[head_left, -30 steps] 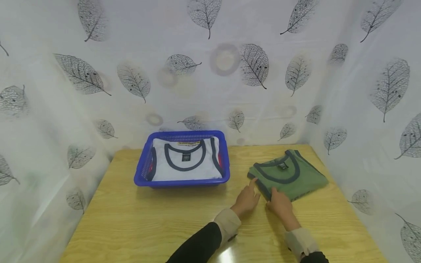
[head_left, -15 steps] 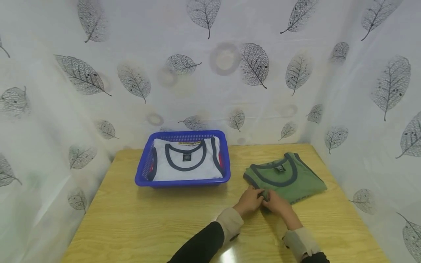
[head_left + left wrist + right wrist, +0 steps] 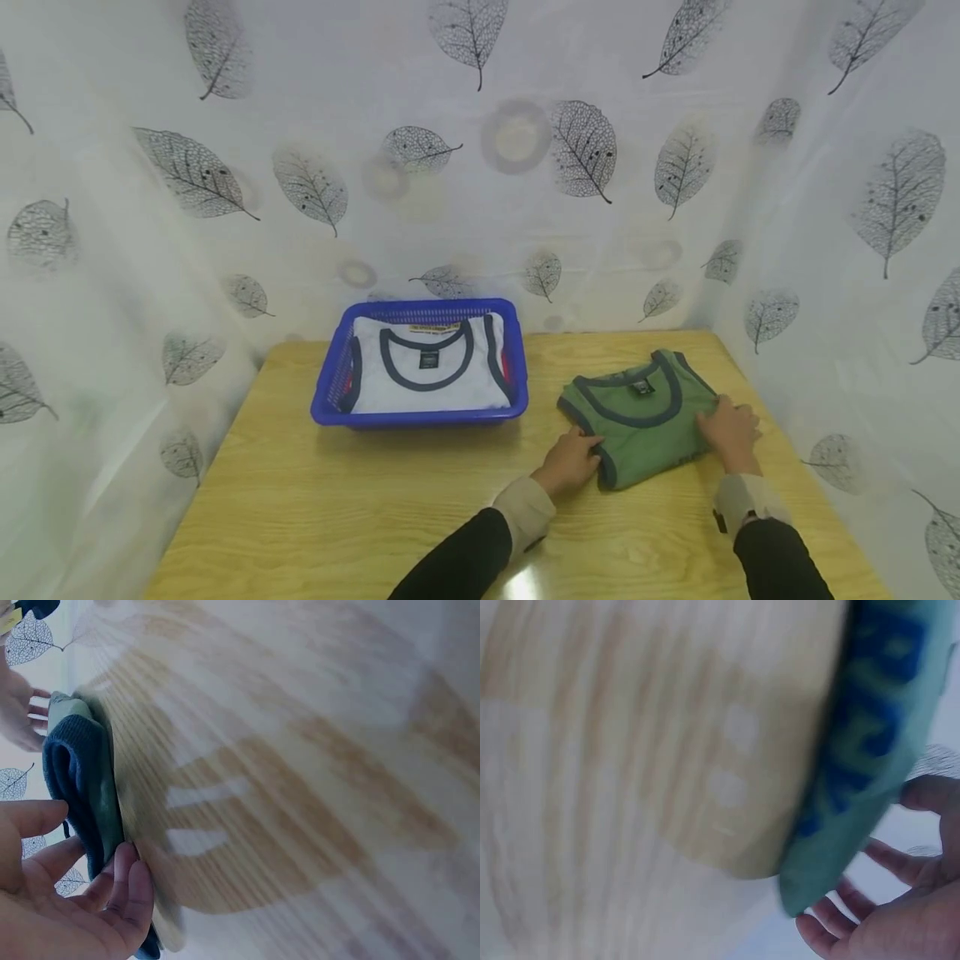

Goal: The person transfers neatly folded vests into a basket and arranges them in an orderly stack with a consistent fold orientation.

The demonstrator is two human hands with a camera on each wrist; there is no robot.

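A folded green shirt (image 3: 637,433) with dark neck and edge trim lies on the right of the table. My left hand (image 3: 570,460) grips its left edge; in the left wrist view the thumb (image 3: 41,817) is on one side of the dark trim (image 3: 79,750) and the fingers curl at the other. At the shirt's right edge is my right hand (image 3: 731,429), holding the fabric. The right wrist view has that hand's fingers and thumb (image 3: 926,795) around the green fold (image 3: 870,750), where blue lettering shows.
A blue plastic basket (image 3: 420,418) stands at the back left of the wooden table (image 3: 360,517). Inside it lies a folded white shirt (image 3: 480,375) with dark trim, with bits of red beside it. A leaf-printed curtain (image 3: 465,208) encloses the back and sides.
My right hand has moved from beside the left hand to the shirt's right edge. The left hand went from pointing at the trim to gripping it, and the shirt's near left corner now lies flatter.
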